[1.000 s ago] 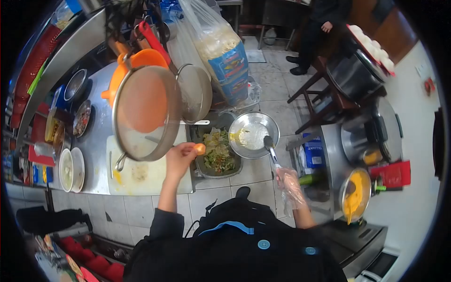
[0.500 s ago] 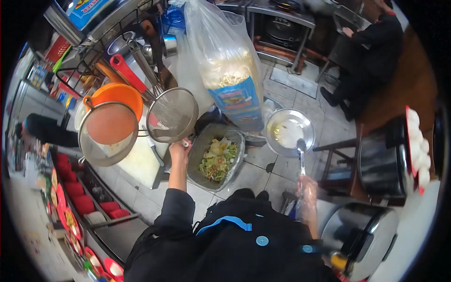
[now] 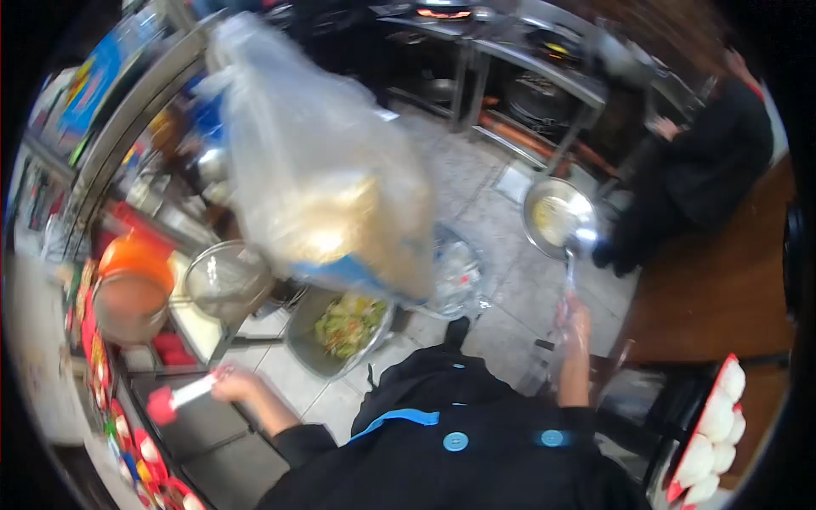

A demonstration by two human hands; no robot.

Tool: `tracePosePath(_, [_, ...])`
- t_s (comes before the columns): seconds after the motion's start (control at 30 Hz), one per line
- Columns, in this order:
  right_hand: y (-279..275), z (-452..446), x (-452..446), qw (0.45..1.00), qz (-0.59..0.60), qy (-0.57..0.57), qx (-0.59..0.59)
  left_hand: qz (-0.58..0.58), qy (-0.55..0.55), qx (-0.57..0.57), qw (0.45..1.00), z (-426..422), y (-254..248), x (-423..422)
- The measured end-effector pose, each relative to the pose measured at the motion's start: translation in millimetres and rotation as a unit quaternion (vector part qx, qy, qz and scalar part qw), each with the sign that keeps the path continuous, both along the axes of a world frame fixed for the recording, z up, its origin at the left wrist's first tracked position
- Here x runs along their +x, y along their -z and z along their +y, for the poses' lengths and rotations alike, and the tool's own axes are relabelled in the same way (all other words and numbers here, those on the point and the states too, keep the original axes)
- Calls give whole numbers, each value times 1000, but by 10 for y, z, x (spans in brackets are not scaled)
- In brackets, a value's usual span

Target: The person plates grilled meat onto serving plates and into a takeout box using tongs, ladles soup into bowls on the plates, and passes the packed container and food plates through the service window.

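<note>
My left hand [image 3: 240, 387] is out to the left, closed on a spatula [image 3: 194, 390] with a white shaft and a red head; motion blurs both. My right hand [image 3: 573, 321], in a clear plastic glove, grips the long metal handle of a frying pan [image 3: 552, 208]. The pan is held out above the tiled floor, and pale yellow bits lie in it. Where handle and rim meet, glare hides the detail. Between my hands, a grey bin [image 3: 374, 344] holds vegetable scraps [image 3: 348, 325]. A large clear plastic bag [image 3: 327, 161] of pale, yellowish food stands behind the bin.
Wire strainers [image 3: 228, 280] and an orange bowl [image 3: 136, 262] are at the left. A red tray of white rounded items [image 3: 712, 433] sits at lower right. A person in dark clothes [image 3: 718, 157] stands at upper right, near a metal stove table [image 3: 544, 72].
My left hand has swung left and down from beside the strainers, and the spatula now shows. My right hand has carried the pan right and farther out. The view has turned.
</note>
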State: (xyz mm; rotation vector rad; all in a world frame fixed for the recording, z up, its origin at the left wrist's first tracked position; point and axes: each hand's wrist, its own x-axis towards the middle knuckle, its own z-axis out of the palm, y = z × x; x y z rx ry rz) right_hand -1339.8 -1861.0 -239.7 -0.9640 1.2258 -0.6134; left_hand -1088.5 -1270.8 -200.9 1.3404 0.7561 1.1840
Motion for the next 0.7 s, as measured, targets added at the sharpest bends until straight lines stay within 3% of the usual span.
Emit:
tracePosePath(0.03, [-85, -214, 53, 1000, -13, -12, 4, -44, -12, 91, 995, 8, -306, -44])
tracePosePath(0.07, [-177, -453, 99, 999, -27, -22, 5, -249, -18, -23, 968, -228, -778, -23])
tracePosePath(0.1, [-335, -674, 177, 999, -34, -31, 4, -280, -79, 68, 954, -438, -1128, 14])
tracePosePath(0.13, [-492, -887, 227, 998, -38, -45, 7, -310, -33, 273, 910, -501, -1259, 14])
tracePosePath(0.17, [-637, -1113, 287, 999, -34, -26, 3, -342, -23, 209, 916, -638, -1463, 36])
tracePosePath(0.2, [-765, -1320, 357, 999, -45, -21, 6, -344, 22, 169, 923, -1416, -1905, -41])
tracePosePath(0.23, [-855, -1509, 412, 998, -60, -21, 11, -415, 78, 179, 889, -2234, -2276, -88])
tracePosePath(0.3, [-968, -1861, 504, 996, -83, -14, 0, -327, 188, 103, 920, -2888, -2319, -115])
tracePosePath(0.37, [-973, -2308, 574, 994, -105, -11, -9, -258, 231, 124, 930, -3787, -2332, -35])
tracePosePath(0.4, [-957, -2558, 602, 989, -147, -6, -1, -265, 303, 128, 906, -4128, -2164, 91])
tracePosePath(0.43, [-939, -2840, 629, 982, -190, -2, 5, -273, 373, 131, 877, -4494, -1979, 223])
tracePosePath(0.53, [-892, -3772, 747, 972, -235, 13, -10, -55, 610, 100, 784, -6161, -1899, 213])
tracePosePath(0.63, [-840, -5127, 822, 964, -262, 51, -2, 99, 771, 58, 626, -7769, -1450, 384])
tracePosePath(0.7, [-888, -6052, 874, 961, -263, 88, -12, 122, 831, 90, 536, -8942, -1204, 463])
